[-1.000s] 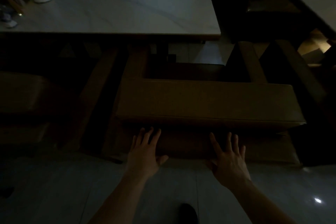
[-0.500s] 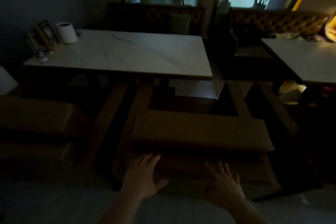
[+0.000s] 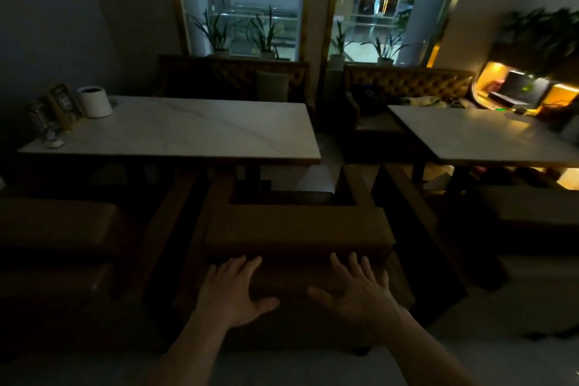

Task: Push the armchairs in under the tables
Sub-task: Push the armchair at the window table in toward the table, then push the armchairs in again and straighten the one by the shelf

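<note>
Dim café windows are glowing as we are spreading our left hand (image 3: 230,290) and right hand (image 3: 360,288), fingers straight, gripping nothing, against the brown padded armchair (image 3: 297,229) sitting at the white marble table's (image 3: 175,131) near edge.

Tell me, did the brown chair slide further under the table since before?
Cannot tell. The camera tipped up, so everything shifted. The armchair has its arms just under the table edge, as before.
</note>
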`<action>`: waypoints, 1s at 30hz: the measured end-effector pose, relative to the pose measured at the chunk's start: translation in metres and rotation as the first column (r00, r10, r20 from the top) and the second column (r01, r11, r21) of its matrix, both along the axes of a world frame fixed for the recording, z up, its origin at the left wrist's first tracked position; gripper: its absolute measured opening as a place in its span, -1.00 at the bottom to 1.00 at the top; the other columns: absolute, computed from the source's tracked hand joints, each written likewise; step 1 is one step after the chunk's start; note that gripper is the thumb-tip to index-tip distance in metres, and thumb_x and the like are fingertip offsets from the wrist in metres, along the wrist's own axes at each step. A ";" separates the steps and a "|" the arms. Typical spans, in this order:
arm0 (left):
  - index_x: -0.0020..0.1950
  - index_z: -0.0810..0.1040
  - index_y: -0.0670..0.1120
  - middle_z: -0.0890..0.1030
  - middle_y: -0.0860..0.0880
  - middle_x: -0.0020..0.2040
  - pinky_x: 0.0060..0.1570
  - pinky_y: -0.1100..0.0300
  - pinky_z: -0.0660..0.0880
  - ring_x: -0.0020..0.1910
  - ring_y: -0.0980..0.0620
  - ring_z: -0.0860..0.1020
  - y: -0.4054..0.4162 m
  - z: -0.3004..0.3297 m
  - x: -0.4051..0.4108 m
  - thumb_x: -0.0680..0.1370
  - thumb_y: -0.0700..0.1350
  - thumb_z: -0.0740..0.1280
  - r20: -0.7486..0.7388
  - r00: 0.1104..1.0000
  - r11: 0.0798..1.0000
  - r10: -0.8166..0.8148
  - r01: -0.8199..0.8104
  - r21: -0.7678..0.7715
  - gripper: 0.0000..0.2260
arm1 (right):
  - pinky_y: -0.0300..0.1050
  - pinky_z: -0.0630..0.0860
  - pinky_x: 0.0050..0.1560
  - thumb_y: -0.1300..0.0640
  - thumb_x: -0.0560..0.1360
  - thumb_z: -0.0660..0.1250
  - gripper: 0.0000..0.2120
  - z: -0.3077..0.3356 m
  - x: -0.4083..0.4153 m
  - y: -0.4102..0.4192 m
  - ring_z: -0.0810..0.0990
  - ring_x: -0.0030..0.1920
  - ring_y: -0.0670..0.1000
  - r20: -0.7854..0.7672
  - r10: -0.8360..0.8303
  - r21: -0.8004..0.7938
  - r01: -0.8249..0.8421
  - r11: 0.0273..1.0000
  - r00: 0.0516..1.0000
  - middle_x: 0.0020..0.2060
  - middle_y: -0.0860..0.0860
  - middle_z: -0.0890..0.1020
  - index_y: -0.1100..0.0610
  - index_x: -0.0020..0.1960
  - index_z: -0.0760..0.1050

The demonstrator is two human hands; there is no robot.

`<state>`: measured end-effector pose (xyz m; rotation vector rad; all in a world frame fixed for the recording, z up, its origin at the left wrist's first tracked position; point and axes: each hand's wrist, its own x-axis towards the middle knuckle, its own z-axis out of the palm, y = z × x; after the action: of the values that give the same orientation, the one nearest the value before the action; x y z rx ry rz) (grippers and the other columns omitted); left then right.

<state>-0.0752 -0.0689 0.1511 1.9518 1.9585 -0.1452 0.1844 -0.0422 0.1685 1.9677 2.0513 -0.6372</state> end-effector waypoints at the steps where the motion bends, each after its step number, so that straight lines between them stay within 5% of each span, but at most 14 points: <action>1: 0.58 -0.11 0.23 -0.01 0.03 0.62 0.52 -0.15 -0.06 0.57 -0.06 0.01 -0.001 0.005 0.008 0.31 0.62 0.07 -0.011 1.000 1.000 -0.014 0.014 0.007 -0.05 | 0.39 -0.28 0.51 -0.76 0.18 -0.14 0.13 0.005 0.007 -0.003 -0.29 0.60 0.17 0.003 0.003 0.014 -0.003 1.000 1.000 0.63 0.04 -0.22 -0.23 0.60 -0.27; 15: 0.56 -0.21 0.26 -0.25 0.01 0.61 0.47 -0.31 -0.23 0.56 -0.11 -0.25 -0.001 0.052 0.215 0.30 0.60 0.13 -0.072 0.992 0.992 -0.107 0.111 0.056 -0.02 | 0.40 -0.32 0.48 -0.73 0.25 -0.08 0.07 0.039 0.224 -0.029 -0.34 0.59 0.19 -0.098 -0.047 0.179 0.064 0.982 0.994 0.62 0.05 -0.27 -0.25 0.59 -0.32; 30: 0.55 -0.30 0.25 -0.36 -0.02 0.58 0.45 -0.28 -0.32 0.53 -0.13 -0.37 0.019 0.031 0.518 0.06 0.71 -0.10 -0.056 0.933 0.926 -0.354 0.358 0.119 0.15 | 0.38 -0.30 0.51 -0.74 0.24 -0.11 0.06 0.018 0.510 -0.086 -0.37 0.58 0.16 -0.126 -0.321 0.214 0.342 0.915 0.938 0.61 0.05 -0.31 -0.28 0.57 -0.36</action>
<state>0.4427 -0.0503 0.1821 2.3912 1.6467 -0.1505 0.6941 -0.1285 0.1867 2.5016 1.9294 -0.5767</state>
